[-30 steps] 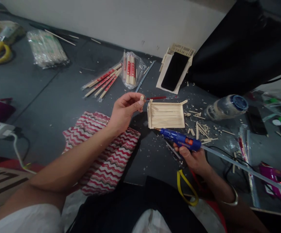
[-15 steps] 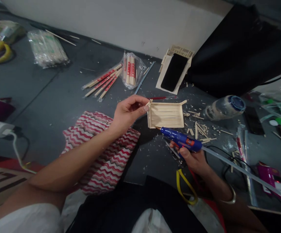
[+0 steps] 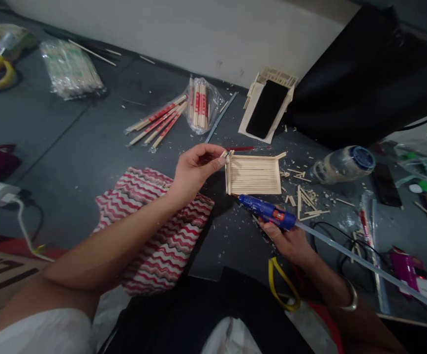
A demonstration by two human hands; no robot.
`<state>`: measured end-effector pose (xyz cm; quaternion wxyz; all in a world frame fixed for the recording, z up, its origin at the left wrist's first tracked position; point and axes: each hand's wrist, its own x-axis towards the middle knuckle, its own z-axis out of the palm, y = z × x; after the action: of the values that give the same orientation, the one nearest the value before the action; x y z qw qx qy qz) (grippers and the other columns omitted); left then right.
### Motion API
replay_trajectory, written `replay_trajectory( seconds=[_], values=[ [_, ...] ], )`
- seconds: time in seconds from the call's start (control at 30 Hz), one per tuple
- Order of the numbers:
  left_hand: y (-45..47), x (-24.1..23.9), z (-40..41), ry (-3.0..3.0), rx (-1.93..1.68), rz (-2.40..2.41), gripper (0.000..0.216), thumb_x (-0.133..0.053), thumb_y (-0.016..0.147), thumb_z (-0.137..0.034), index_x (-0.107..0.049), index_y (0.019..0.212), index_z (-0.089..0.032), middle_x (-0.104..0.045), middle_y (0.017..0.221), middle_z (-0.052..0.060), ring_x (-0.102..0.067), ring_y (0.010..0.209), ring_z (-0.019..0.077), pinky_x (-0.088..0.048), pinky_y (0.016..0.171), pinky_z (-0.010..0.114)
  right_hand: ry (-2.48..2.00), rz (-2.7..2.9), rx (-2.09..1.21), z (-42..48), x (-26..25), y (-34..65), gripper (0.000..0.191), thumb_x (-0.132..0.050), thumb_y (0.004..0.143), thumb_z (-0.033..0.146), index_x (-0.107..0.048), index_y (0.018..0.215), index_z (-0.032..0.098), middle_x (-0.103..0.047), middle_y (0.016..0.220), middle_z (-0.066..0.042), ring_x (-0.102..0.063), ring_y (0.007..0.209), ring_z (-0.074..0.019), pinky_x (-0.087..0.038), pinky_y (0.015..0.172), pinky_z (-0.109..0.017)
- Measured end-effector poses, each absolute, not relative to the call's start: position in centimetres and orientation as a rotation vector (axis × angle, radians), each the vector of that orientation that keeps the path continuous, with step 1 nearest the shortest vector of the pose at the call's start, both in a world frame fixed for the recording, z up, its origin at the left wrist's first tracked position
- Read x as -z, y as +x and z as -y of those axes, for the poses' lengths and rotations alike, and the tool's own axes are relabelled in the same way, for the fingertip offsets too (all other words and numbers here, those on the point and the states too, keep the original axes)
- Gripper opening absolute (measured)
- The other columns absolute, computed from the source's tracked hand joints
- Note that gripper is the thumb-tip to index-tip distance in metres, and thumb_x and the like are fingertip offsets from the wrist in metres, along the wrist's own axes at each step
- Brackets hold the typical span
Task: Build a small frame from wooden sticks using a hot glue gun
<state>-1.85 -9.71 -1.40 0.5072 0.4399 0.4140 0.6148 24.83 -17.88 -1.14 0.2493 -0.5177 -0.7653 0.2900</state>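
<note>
A small shallow tray of pale wooden sticks (image 3: 256, 176) lies on the dark table, with short stick ends jutting at its upper corners. At its upper left corner, the thumb and fingers of my left hand (image 3: 197, 169) are pinched together; the exact contact is partly hidden by the fingers. My right hand (image 3: 287, 241) is wrapped round a blue hot glue gun (image 3: 267, 210), whose nozzle is at the lower left corner of the tray. A long translucent glue stick (image 3: 346, 253) runs out of the gun's back end.
Cut stick pieces (image 3: 305, 199) are scattered right of the tray, near a clear jar (image 3: 341, 165). Behind are wrapped chopsticks (image 3: 158, 123) and a phone (image 3: 267, 109) on a stick-built stand. A striped cloth (image 3: 158, 231) lies left; yellow-handled scissors (image 3: 283, 285) are near the front edge.
The glue gun has shifted slightly left and down, its nozzle moving from the tray's lower edge to the lower left corner. My left hand stays at the upper left corner.
</note>
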Motion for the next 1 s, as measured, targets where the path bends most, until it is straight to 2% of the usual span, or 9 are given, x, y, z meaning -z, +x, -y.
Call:
replay_trajectory(
  seconds=[0.17,0.3,0.47,0.6,0.7,0.83,1.0],
  values=[
    [-1.8,1.3,9.8,1.077,-1.477,-1.018,0.019,-0.089,0.069,-0.029,-0.078,0.082,-0.021,-0.074,0.079,0.002,-0.064,0.072,0.0136,-0.055,0.069,0.026,-1.302,2.161,-0.759,17.5,0.0,23.8,0.053,-0.043,0.101,0.067,-0.068,0.077,0.026,-0.071,0.074,-0.005,-0.068,0.068,-0.0218,-0.058,0.066,-0.034],
    [-1.7,1.3,9.8,1.078,-1.471,-1.029,0.020,-0.090,0.069,-0.030,-0.078,0.082,-0.020,-0.074,0.079,0.002,-0.063,0.072,0.0134,-0.054,0.069,0.025,-1.306,2.193,-0.727,17.3,-0.4,23.5,0.055,-0.040,0.101,0.068,-0.066,0.075,0.027,-0.068,0.070,-0.004,-0.066,0.065,-0.0216,-0.056,0.064,-0.034],
    [-1.8,1.3,9.8,1.073,-1.476,-1.013,0.020,-0.090,0.069,-0.028,-0.078,0.082,-0.020,-0.074,0.079,0.001,-0.064,0.072,0.0129,-0.054,0.071,0.025,-1.365,2.186,-0.730,17.3,-0.4,23.5,0.056,-0.041,0.099,0.071,-0.067,0.075,0.028,-0.069,0.072,-0.005,-0.068,0.070,-0.0233,-0.058,0.067,-0.035],
    [-1.8,1.2,9.9,1.082,-1.472,-1.004,0.019,-0.090,0.071,-0.029,-0.078,0.083,-0.020,-0.074,0.080,0.001,-0.064,0.073,0.0130,-0.055,0.072,0.026,-1.368,2.117,-0.815,17.4,-0.2,23.8,0.051,-0.049,0.096,0.070,-0.067,0.075,0.027,-0.071,0.072,-0.005,-0.069,0.068,-0.0228,-0.059,0.067,-0.035],
    [-1.8,1.2,10.0,1.094,-1.467,-0.961,0.021,-0.091,0.071,-0.032,-0.079,0.083,-0.020,-0.075,0.080,0.002,-0.065,0.073,0.0135,-0.056,0.074,0.026,-1.357,1.957,-0.992,17.7,0.0,24.2,0.047,-0.055,0.095,0.068,-0.072,0.086,0.025,-0.076,0.080,-0.005,-0.072,0.072,-0.0225,-0.061,0.068,-0.034],
    [-1.8,1.1,10.1,1.198,-1.416,-0.948,0.023,-0.090,0.072,-0.038,-0.080,0.085,-0.021,-0.077,0.084,0.004,-0.068,0.078,0.0166,-0.058,0.076,0.029,-1.291,1.733,-1.137,18.4,0.3,24.6,0.051,-0.056,0.094,0.071,-0.075,0.100,0.024,-0.080,0.093,-0.008,-0.077,0.085,-0.0247,-0.064,0.079,-0.036],
    [-1.9,0.7,10.6,1.512,-1.390,-0.924,0.012,-0.086,0.080,-0.033,-0.081,0.085,-0.023,-0.078,0.093,0.007,-0.070,0.085,0.0189,-0.057,0.078,0.031,-1.230,1.642,-1.043,19.0,0.0,24.6,0.053,-0.058,0.092,0.073,-0.075,0.090,0.024,-0.078,0.083,-0.006,-0.074,0.072,-0.0227,-0.065,0.076,-0.037]
  ],
)
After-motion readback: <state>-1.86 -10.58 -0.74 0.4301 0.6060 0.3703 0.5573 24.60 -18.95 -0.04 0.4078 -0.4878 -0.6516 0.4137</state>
